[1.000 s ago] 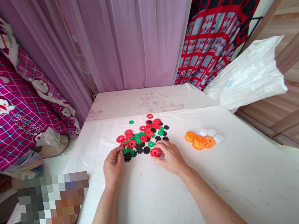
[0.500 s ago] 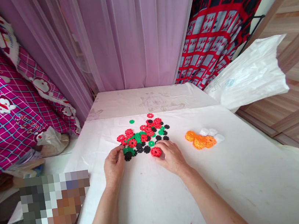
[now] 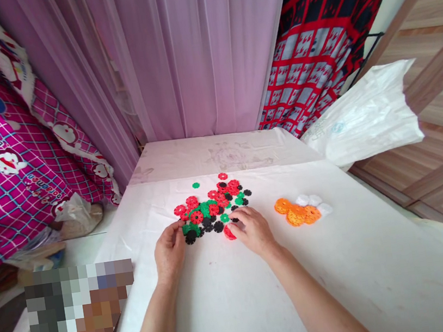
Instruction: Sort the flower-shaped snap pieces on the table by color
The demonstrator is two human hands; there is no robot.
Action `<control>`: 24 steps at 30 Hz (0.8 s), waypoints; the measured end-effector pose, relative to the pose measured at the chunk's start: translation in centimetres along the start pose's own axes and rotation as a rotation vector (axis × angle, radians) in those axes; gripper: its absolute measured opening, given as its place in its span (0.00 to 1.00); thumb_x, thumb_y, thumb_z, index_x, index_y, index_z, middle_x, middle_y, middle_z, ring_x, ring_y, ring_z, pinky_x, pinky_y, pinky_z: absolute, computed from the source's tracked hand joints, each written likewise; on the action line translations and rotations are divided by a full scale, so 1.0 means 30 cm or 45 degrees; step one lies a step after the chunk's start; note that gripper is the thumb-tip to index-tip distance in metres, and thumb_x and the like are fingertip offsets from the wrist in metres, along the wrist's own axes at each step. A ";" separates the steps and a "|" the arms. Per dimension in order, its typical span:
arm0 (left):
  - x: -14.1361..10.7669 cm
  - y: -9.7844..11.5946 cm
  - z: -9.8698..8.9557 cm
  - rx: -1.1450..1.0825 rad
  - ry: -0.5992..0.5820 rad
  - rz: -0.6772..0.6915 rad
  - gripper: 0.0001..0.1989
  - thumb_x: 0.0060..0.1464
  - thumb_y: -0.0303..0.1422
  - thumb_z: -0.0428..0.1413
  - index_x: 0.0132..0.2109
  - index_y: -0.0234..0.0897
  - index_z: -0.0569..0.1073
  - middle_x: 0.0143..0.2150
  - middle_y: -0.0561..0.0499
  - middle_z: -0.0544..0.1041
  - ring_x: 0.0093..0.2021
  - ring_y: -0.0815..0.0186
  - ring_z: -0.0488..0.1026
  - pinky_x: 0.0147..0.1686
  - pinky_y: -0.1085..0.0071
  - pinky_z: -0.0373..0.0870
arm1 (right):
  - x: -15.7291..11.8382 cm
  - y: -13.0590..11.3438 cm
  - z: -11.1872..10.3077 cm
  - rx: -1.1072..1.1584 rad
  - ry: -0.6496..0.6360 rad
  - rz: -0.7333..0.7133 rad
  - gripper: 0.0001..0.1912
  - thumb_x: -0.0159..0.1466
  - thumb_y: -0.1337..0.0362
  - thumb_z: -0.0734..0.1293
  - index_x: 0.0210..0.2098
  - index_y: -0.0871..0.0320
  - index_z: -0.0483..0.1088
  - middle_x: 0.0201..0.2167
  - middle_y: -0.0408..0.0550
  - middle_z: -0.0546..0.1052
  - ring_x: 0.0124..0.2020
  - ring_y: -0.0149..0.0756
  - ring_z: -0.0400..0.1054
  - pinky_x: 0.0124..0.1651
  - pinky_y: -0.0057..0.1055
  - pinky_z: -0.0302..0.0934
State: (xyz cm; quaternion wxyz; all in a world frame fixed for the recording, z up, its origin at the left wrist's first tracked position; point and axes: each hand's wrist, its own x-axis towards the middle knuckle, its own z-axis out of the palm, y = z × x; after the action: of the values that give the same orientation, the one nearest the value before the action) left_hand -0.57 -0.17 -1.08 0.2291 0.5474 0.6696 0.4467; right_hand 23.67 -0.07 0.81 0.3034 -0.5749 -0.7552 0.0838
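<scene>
Toothed, flower-shaped plastic discs in red, green and black lie in a loose pile (image 3: 205,209) on the white-covered table. At the pile's near left edge is my left hand (image 3: 170,250), thumb and fingers drawn together; what they pinch is too small to make out. Black discs (image 3: 191,237) and green discs lie right beside its fingertips. My right hand (image 3: 254,231) rests at the near right edge, fingers curved and a gap left between thumb and forefinger. Its thumb partly covers a red disc piece (image 3: 229,233). Black discs lie close to the forefinger, and a green disc (image 3: 224,218) is just left of it.
To the right sits a group of orange discs (image 3: 296,213) with white discs (image 3: 313,201) behind. A white plastic bag (image 3: 367,118) stands at the table's right edge. A purple curtain (image 3: 205,53) hangs beyond the table (image 3: 225,308). Part of the lower left is pixelated.
The view has tilted slightly, so the table sits a little lower. My right fingers have shifted off the red piece, and the thumb now covers more of it. My left hand has hardly moved.
</scene>
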 end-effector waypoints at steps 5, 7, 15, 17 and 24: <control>0.003 -0.005 0.003 -0.025 0.012 -0.005 0.19 0.54 0.43 0.49 0.44 0.40 0.78 0.39 0.49 0.82 0.36 0.62 0.77 0.38 0.67 0.72 | 0.148 -0.034 0.015 -0.118 -0.215 0.068 0.13 0.61 0.61 0.68 0.45 0.53 0.75 0.44 0.48 0.77 0.48 0.39 0.69 0.51 0.34 0.61; 0.003 -0.001 0.001 -0.028 0.020 -0.014 0.19 0.53 0.43 0.49 0.43 0.40 0.78 0.38 0.49 0.82 0.36 0.62 0.77 0.38 0.67 0.72 | 0.197 -0.056 0.020 -0.204 -0.322 0.045 0.19 0.59 0.57 0.70 0.48 0.55 0.74 0.46 0.51 0.75 0.50 0.41 0.67 0.52 0.35 0.60; 0.000 0.012 -0.003 -0.045 0.007 -0.027 0.19 0.53 0.44 0.49 0.43 0.40 0.78 0.36 0.51 0.82 0.33 0.63 0.76 0.35 0.68 0.72 | 0.273 -0.130 0.009 -0.399 -0.563 0.150 0.17 0.58 0.57 0.70 0.44 0.57 0.73 0.47 0.53 0.74 0.49 0.44 0.68 0.47 0.34 0.61; -0.001 0.010 -0.002 -0.056 0.007 -0.015 0.19 0.53 0.43 0.49 0.43 0.40 0.78 0.37 0.51 0.82 0.34 0.63 0.76 0.36 0.68 0.72 | 0.273 -0.133 0.010 -0.410 -0.564 0.156 0.15 0.58 0.58 0.70 0.43 0.58 0.73 0.47 0.53 0.75 0.49 0.43 0.68 0.46 0.33 0.61; -0.002 0.012 0.000 -0.063 0.013 -0.003 0.18 0.53 0.43 0.49 0.43 0.40 0.78 0.37 0.50 0.82 0.35 0.63 0.77 0.37 0.68 0.72 | 0.260 -0.115 0.022 -0.399 -0.530 0.188 0.15 0.59 0.60 0.67 0.46 0.55 0.70 0.47 0.50 0.76 0.49 0.39 0.68 0.46 0.29 0.60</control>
State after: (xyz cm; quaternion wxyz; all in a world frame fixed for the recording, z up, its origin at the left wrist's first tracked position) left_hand -0.38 -0.22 -0.78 0.2396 0.5384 0.6602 0.4656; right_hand 19.27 6.12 4.76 0.0419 -0.6388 -0.7612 0.1040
